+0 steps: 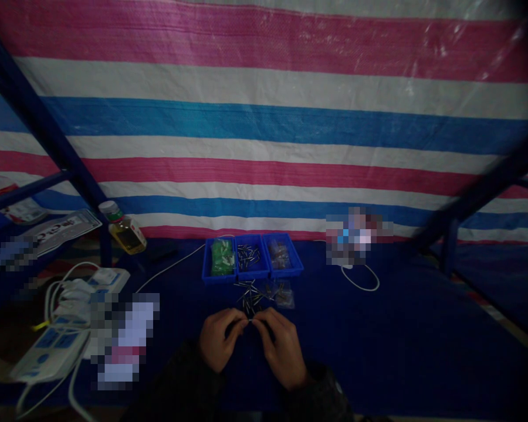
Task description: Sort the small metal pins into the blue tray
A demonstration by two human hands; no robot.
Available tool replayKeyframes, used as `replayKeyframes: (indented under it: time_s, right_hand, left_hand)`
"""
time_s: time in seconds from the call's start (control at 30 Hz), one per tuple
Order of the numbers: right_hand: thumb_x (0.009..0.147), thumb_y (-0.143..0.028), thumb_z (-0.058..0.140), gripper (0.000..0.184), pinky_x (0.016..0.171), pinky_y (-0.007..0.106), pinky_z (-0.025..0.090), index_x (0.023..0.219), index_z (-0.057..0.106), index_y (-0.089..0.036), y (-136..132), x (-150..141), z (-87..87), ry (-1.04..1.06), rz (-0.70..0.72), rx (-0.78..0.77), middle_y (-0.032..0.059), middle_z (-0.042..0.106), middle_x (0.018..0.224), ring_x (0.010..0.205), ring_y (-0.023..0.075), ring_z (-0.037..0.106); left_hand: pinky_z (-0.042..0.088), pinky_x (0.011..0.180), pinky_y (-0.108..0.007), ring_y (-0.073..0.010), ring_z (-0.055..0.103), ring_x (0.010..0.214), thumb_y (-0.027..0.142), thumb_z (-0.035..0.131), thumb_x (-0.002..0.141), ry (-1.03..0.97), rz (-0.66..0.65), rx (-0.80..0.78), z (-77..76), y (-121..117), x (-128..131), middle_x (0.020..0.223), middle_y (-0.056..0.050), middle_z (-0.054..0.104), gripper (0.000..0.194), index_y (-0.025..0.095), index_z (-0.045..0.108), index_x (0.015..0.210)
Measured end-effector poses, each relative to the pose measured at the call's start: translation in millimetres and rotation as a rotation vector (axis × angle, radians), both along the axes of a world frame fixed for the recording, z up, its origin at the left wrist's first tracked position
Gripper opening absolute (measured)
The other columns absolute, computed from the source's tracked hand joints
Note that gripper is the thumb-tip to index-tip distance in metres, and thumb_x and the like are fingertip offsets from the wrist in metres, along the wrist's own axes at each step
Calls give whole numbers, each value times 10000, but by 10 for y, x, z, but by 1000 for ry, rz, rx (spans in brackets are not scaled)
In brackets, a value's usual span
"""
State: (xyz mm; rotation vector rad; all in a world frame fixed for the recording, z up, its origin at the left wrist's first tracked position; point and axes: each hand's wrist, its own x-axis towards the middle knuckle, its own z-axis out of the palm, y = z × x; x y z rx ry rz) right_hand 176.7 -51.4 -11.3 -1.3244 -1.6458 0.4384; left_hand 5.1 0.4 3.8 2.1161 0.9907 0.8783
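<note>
My left hand (223, 338) and my right hand (281, 344) meet at the front middle of the blue table, thumb and forefinger of each pinched together. A small pale glint shows between the fingertips, but it is too tiny and dim to name. Just beyond the fingers lies a loose pile of slim, dark metal rods (250, 296). To the right of that pile is a small clear bag (285, 295) with little parts in it. Behind stand three joined blue trays: the left tray (206, 269) holds green packets, the middle tray (253, 274) similar rods, the right tray (295, 266) clear bags.
On the left are power strips (48, 351) with plugs and white cables, and a bottle (127, 234) of yellowish liquid. A white cable (365, 288) loops at the back right. Blue metal posts (48, 123) flank the table before a striped sheet (264, 123).
</note>
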Motion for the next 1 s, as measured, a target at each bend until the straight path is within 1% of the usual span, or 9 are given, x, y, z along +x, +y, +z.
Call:
replayKeyframes:
  time_s: [0.33,0.4,0.57,0.67,0.83,1.0]
  right_hand:
    - [1037,-199,486,203,758,309,517,941,663,-228,2,-6,-2,23,-6,-9,36,684,867,795,193,664]
    - [1034,-201,496,194,766,310,532,948,669,-227,6,-8,3,34,-6,15,41,693,881,805,193,671]
    - [1031,-178,487,215,780,319,562,1055,694,-229,12,-4,2,12,27,118,54,712,912,835,194,691]
    - [1033,-176,477,234,794,339,565,1083,698,-234,6,0,-3,11,34,135,62,716,918,859,205,692]
    - [1032,-170,483,230,805,347,555,1067,700,-240,11,1,5,-6,69,118,72,714,982,882,206,686]
    - [1041,-168,453,241,754,336,525,1009,685,-228,3,-2,-15,-42,25,103,60,701,899,809,202,671]
  left_hand:
    - [486,664,-247,-160,653,683,258,525,1006,12,-1,2,-19,5,-4,722,-19,666,225,197,659,836]
    - [483,658,-245,-157,653,677,257,526,1007,17,5,3,-32,7,-5,715,-15,665,229,198,656,827]
    - [496,669,-245,-160,661,690,256,511,1014,6,-4,16,-46,13,-4,727,-19,673,228,203,663,852]
    - [491,673,-249,-159,657,684,267,504,1018,-8,-11,17,-28,8,-6,724,-19,661,234,200,656,853]
    - [480,669,-250,-163,653,688,268,490,1020,-9,-19,13,-2,1,-14,717,-20,648,260,197,642,821]
    - [473,659,-249,-169,649,691,258,509,1008,9,-14,49,-7,-5,-6,714,-27,657,254,192,667,821]
